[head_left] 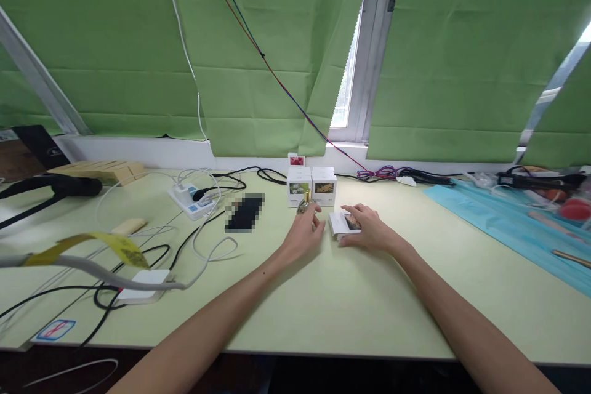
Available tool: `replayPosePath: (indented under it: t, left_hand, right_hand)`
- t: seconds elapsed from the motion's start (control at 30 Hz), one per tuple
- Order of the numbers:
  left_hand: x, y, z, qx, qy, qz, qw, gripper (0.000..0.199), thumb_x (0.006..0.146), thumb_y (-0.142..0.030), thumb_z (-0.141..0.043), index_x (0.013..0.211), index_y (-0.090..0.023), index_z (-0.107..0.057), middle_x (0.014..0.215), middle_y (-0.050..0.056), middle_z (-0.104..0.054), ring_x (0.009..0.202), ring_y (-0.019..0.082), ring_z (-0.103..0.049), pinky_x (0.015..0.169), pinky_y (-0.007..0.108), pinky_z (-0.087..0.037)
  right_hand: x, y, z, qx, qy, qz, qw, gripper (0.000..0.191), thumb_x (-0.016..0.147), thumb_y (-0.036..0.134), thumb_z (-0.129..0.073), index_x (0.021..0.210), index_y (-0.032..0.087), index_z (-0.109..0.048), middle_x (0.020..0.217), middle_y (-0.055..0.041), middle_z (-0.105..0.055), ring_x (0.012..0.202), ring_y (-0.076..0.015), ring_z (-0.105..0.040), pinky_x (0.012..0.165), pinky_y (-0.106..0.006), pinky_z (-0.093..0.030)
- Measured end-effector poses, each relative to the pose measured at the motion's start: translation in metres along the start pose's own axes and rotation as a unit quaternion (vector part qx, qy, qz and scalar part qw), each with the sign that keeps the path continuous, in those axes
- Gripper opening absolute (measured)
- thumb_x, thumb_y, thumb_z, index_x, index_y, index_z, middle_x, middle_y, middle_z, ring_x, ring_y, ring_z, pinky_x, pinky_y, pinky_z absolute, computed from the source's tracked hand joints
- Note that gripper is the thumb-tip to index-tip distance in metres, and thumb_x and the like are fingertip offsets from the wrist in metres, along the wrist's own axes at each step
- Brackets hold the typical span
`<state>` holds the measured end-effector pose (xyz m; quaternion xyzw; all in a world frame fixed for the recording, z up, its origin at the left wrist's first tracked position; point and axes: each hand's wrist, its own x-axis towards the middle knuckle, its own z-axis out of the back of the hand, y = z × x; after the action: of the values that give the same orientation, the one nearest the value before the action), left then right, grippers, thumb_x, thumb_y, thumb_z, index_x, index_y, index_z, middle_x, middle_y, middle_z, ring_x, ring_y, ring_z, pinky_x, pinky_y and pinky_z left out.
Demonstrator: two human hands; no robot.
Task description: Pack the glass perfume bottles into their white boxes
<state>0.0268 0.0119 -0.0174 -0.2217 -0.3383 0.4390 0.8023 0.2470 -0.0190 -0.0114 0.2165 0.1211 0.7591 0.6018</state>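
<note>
My left hand (305,231) is closed around a small glass perfume bottle (302,204) with a gold cap (307,196); its fingers hide much of the glass. Beside it, my right hand (369,228) grips a white box (338,225) with a picture on its face, lying on the table. Thumb and fingers span the box from the right and cover part of it. Just behind my hands stand two upright white boxes, the left one (300,178) with a white-flower picture and the right one (324,177) with a yellow-flower picture.
A smaller box (296,159) with a pink picture shows behind. At left lie a power strip (190,201), a blurred-out dark object (246,212), a white adapter (144,287) and tangled cables. A blue plastic sheet (489,221) covers the right side. Green blinds (277,92) hang behind.
</note>
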Motion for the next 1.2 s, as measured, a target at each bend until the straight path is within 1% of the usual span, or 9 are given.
replayPosePath:
  t: [0.1,0.23,0.4,0.5,0.57,0.7,0.93,1.03,1.2]
  left_hand:
    - [-0.001,0.002,-0.002,-0.048,0.014,0.041,0.998,0.020,0.092,-0.031,-0.048,0.109,-0.022,-0.052,0.074,0.001,-0.063,0.067,0.019,-0.063,0.064,0.031,-0.047]
    - [-0.001,-0.002,0.000,-0.109,0.024,0.068,0.991,0.017,0.092,-0.030,-0.047,0.106,-0.022,-0.052,0.069,0.000,-0.065,0.060,0.019,-0.061,0.063,0.032,-0.048]
    - [-0.001,-0.005,-0.002,-0.111,-0.015,0.067,0.991,0.017,0.092,-0.030,-0.047,0.106,-0.023,-0.052,0.071,0.001,-0.064,0.066,0.020,-0.063,0.064,0.032,-0.048]
    - [-0.002,-0.006,-0.003,-0.116,-0.049,0.053,0.991,0.018,0.093,-0.031,-0.047,0.108,-0.022,-0.053,0.076,0.002,-0.064,0.074,0.020,-0.065,0.065,0.031,-0.049]
    - [-0.003,-0.007,-0.003,-0.137,-0.056,0.040,0.988,0.021,0.094,-0.033,-0.047,0.110,-0.022,-0.053,0.078,0.002,-0.064,0.073,0.019,-0.065,0.063,0.029,-0.048]
    - [-0.006,-0.014,-0.001,-0.182,-0.039,0.014,0.982,0.025,0.094,-0.035,-0.048,0.115,-0.022,-0.052,0.087,0.003,-0.065,0.061,0.013,-0.062,0.056,0.025,-0.047]
    - [-0.009,-0.022,0.002,-0.190,0.000,-0.025,0.981,0.031,0.091,-0.027,-0.050,0.122,-0.023,-0.049,0.105,0.005,-0.068,0.061,0.009,-0.061,0.056,0.021,-0.049]
    - [-0.011,-0.022,0.003,-0.181,0.011,-0.034,0.983,0.036,0.090,-0.028,-0.051,0.126,-0.024,-0.048,0.110,0.005,-0.069,0.057,0.007,-0.058,0.056,0.022,-0.048]
    - [-0.014,-0.024,0.004,-0.183,0.049,-0.035,0.981,0.042,0.089,-0.031,-0.055,0.130,-0.026,-0.047,0.122,0.007,-0.067,0.045,0.004,-0.049,0.053,0.023,-0.046]
  right_hand:
    - [-0.003,0.011,-0.001,0.019,0.001,-0.008,1.000,0.091,0.068,0.053,-0.083,0.148,0.027,-0.046,0.131,-0.0140,-0.055,0.125,-0.0377,-0.049,0.102,-0.051,-0.042]
    - [-0.004,0.018,-0.003,0.032,-0.001,0.009,0.999,0.091,0.069,0.052,-0.084,0.148,0.028,-0.045,0.129,-0.0139,-0.054,0.121,-0.0360,-0.052,0.099,-0.050,-0.045]
    - [-0.005,0.021,-0.005,0.019,-0.004,0.027,0.999,0.088,0.071,0.052,-0.083,0.147,0.028,-0.046,0.127,-0.0144,-0.056,0.119,-0.0354,-0.053,0.097,-0.049,-0.047]
    - [-0.007,0.024,-0.004,0.007,0.000,0.032,0.999,0.088,0.071,0.054,-0.082,0.146,0.026,-0.047,0.127,-0.0146,-0.056,0.118,-0.0351,-0.053,0.096,-0.048,-0.047]
    - [-0.008,0.025,-0.004,0.004,0.001,0.036,0.999,0.089,0.071,0.056,-0.081,0.147,0.025,-0.046,0.126,-0.0144,-0.056,0.118,-0.0348,-0.053,0.096,-0.047,-0.047]
    - [-0.008,0.026,-0.005,-0.003,-0.007,0.057,0.998,0.094,0.073,0.058,-0.078,0.153,0.027,-0.037,0.119,-0.0124,-0.060,0.115,-0.0340,-0.053,0.100,-0.049,-0.043]
    - [-0.007,0.024,-0.010,0.019,-0.025,0.104,0.994,0.107,0.079,0.056,-0.074,0.161,0.032,-0.009,0.116,-0.0091,-0.064,0.111,-0.0313,-0.054,0.099,-0.048,-0.041]
    - [-0.007,0.024,-0.010,0.032,-0.026,0.123,0.992,0.101,0.083,0.052,-0.072,0.160,0.035,-0.010,0.111,-0.0069,-0.063,0.104,-0.0288,-0.055,0.095,-0.047,-0.043]
    - [-0.008,0.025,-0.007,0.044,-0.021,0.120,0.992,0.089,0.085,0.051,-0.071,0.157,0.037,-0.022,0.104,-0.0057,-0.061,0.096,-0.0267,-0.054,0.088,-0.044,-0.047]
